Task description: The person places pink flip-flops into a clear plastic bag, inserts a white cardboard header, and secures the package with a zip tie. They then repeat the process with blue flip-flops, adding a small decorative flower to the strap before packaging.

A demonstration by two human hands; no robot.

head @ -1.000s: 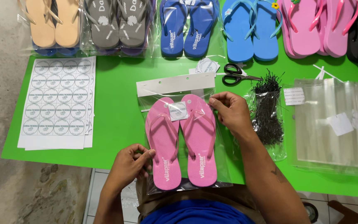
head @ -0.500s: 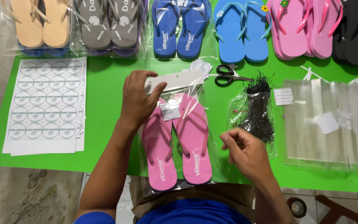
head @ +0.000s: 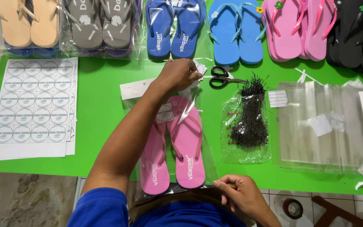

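Observation:
A pair of pink flip-flops (head: 185,143) lies in a clear plastic bag (head: 202,126) on the green table (head: 101,105), with a round label near the straps. My left hand (head: 179,73) reaches across the top of the bag, past its white header card (head: 133,89). Its fingers are pinched on a small white paper tag (head: 199,67) beside the black scissors (head: 221,77). My right hand (head: 240,193) rests at the table's front edge, below the bag, fingers curled with nothing visible in them.
A bag of black fastener pins (head: 248,122) and a stack of clear bags (head: 324,126) lie to the right. Sticker sheets (head: 34,105) lie at the left. Bagged flip-flops in tan, grey, blue (head: 173,29), pink and black line the far edge.
My left hand went from the bag's bottom up to its top, then on to the white tags by the scissors. My right hand left the straps and dropped to the front edge.

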